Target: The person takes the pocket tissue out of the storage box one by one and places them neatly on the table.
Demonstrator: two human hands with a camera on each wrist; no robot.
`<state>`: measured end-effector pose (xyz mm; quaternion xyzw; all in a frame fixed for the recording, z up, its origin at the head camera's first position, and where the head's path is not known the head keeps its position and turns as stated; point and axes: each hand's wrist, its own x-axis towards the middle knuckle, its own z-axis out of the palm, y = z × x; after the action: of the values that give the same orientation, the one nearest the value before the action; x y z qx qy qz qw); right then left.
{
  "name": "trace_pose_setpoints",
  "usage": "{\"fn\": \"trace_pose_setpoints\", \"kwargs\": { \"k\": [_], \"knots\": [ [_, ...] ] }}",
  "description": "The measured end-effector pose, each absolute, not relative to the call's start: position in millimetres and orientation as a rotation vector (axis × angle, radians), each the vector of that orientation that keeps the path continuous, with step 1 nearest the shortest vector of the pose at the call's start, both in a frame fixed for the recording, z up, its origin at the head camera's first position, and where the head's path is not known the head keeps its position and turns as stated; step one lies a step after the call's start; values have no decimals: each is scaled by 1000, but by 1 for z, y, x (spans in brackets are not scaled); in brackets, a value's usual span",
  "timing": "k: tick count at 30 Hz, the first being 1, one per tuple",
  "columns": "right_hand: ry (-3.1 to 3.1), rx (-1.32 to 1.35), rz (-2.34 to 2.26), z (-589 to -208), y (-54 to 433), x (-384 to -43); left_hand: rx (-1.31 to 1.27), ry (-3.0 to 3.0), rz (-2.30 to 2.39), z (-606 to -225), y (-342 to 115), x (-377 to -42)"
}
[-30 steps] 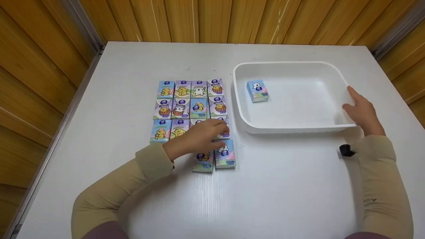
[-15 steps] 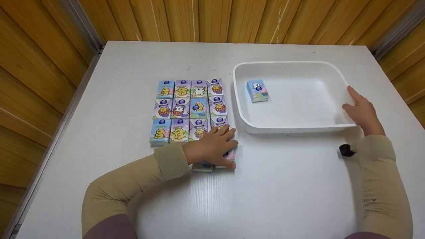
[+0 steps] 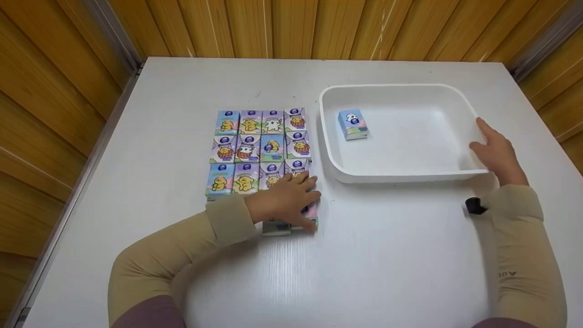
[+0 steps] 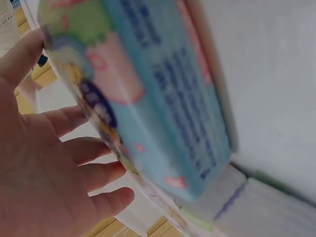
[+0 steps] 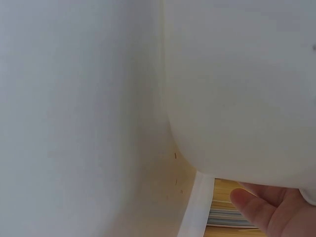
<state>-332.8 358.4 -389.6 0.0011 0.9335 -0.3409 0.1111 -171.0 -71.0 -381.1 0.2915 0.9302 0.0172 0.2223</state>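
Observation:
Small tissue packs (image 3: 246, 177) with cartoon animals lie in a tight block of rows left of centre in the head view. My left hand (image 3: 289, 199) rests with spread fingers over the block's near right corner. Beneath it, the two nearest packs are mostly covered; the lower end of one pack (image 3: 277, 228) shows. In the left wrist view, fingertips touch the printed face of a blue pack (image 4: 163, 94). My right hand (image 3: 497, 152) grips the right rim of a white plastic tub (image 3: 387, 177), thumb on the inner side. One blue tissue pack (image 3: 352, 124) lies inside the tub, near its left wall.
A white table (image 3: 364, 273) carries everything. Wooden plank walls (image 3: 291, 29) stand behind it and at both sides. A small black object (image 3: 476, 206) sits at the right wrist, below the tub's corner.
My left hand has come nearer and spread its fingers over the corner packs, then shifted slightly left; the nearest right pack has moved left with it. The right hand and tub stay still.

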Motion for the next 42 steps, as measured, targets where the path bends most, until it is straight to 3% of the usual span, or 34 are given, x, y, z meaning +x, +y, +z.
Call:
{"fn": "trace_pose_setpoints", "kwargs": {
  "k": [27, 42],
  "knots": [
    [2726, 26, -1025, -387, 358, -333, 524, 2797, 448, -345, -57, -241],
    [2714, 52, -1017, -387, 356, -332, 573, 2825, 298, -356, -30, -277]
  ]
}}
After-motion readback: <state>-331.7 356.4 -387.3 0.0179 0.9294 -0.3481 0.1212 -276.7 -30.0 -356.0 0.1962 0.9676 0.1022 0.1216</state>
